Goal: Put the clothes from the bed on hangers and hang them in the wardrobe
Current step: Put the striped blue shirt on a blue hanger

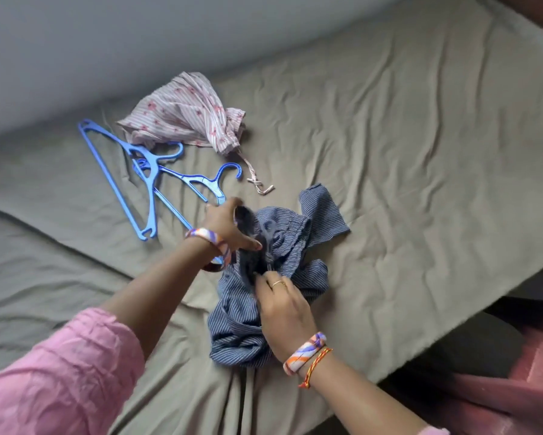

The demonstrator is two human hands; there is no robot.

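Olive bedsheet (389, 152) on the bed is creased throughout, with a grey wall behind. A blue striped garment (282, 277) is bunched near the bed's front edge, with a hanger hook (268, 237) seen poking up through the cloth, blurred. The garment's upper fold is pinched by the left hand (229, 227), fingers closed on fabric. The right hand (282, 306) is curled at the base of the hook; whether hanger or only cloth is gripped cannot be told. Two blue hangers (148, 171) are overlapped just left of the garment. A pink floral garment (188, 111) is crumpled further back, near the wall, its tie (257, 180) trailing towards the striped one.

Handling, judged: thin woven cotton, light, limp, no shape held. Best taken at the neckline or shoulder seams, so the opening can be spread over the hanger arms. Hangers judged rigid plastic, light, best gripped at the neck under the hook. Snagging of the hook in folds is the likely nuisance.
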